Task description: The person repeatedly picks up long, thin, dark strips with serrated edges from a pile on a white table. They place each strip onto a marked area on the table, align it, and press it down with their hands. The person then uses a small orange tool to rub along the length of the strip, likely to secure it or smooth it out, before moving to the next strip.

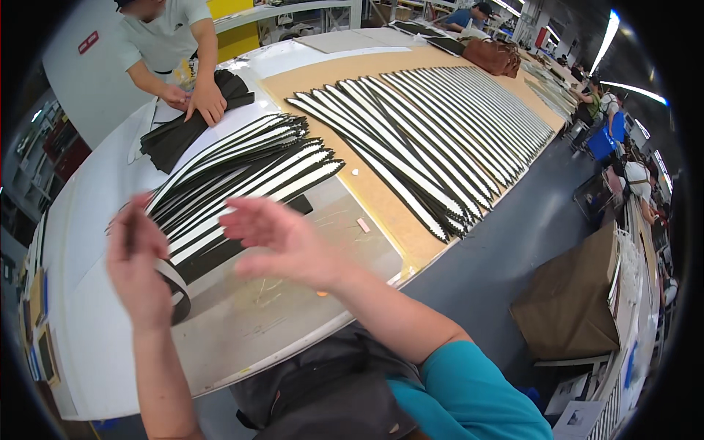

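Observation:
My right hand (290,246) is raised over the near part of the table, its fingers and thumb spread apart with nothing between them. It hovers by a pile of long black-and-white strips (249,191) with pointed, jagged-edged ends. My left hand (137,264) is lifted at the near end of that pile, its fingers smeared by motion; whether it grips anything I cannot tell. Beside its wrist a dark curled band (180,306) bends over the table. More black-and-white strips (411,139) lie spread in a slanting row on the brown board to the right.
Across the table, a co-worker's hands (202,103) rest on a black pleated bundle (187,139). A grey cutting sheet (293,308) lies before me, with a small pink block (363,225). A brown leather-like bundle (491,56) sits at the far end. Right of the aisle stands a brown-covered stack (568,293).

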A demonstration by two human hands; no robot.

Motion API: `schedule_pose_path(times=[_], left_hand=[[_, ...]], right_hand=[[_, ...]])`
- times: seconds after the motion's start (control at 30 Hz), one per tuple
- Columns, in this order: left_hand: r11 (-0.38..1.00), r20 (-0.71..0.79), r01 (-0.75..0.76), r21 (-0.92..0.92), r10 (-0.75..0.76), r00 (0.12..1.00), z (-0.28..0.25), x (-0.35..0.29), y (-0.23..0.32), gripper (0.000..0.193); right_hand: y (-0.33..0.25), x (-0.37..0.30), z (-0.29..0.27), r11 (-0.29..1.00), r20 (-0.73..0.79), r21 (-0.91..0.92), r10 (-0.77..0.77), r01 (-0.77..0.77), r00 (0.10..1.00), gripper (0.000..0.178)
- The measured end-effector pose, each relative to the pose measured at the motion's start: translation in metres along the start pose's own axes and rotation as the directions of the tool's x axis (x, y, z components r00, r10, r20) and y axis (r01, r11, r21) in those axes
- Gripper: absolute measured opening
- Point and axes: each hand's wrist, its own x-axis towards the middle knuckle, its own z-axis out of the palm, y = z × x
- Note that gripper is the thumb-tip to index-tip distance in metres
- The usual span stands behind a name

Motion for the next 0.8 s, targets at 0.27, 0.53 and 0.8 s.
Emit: schedule_pose_path(times=[0.27, 0.53, 0.8], left_hand=[[0.581, -0.148, -0.257, -0.772, 0.228, 0.962, -0.107, 0.020, 0.086, 0.008], [0.498, 0.043, 0.461, -0.734, -0.644, 0.764, -0.068, -0.143, -0.029, 0.049], [0.678, 0.093, 0.732, -0.067, -0.726, 0.682, -0.070, -0.164, -0.024, 0.019]], right_hand=[[0.015, 0.031, 0.059, 0.572, 0.160, -0.750, -0.330, 0.331, 0.931, 0.074], [-0.012, -0.003, -0.017, 0.360, 0.223, -0.911, 0.020, 0.201, 0.975, 0.055], [0.003, -0.083, -0.085, 0.228, -0.036, -0.974, -0.178, 0.006, 0.983, 0.055]])
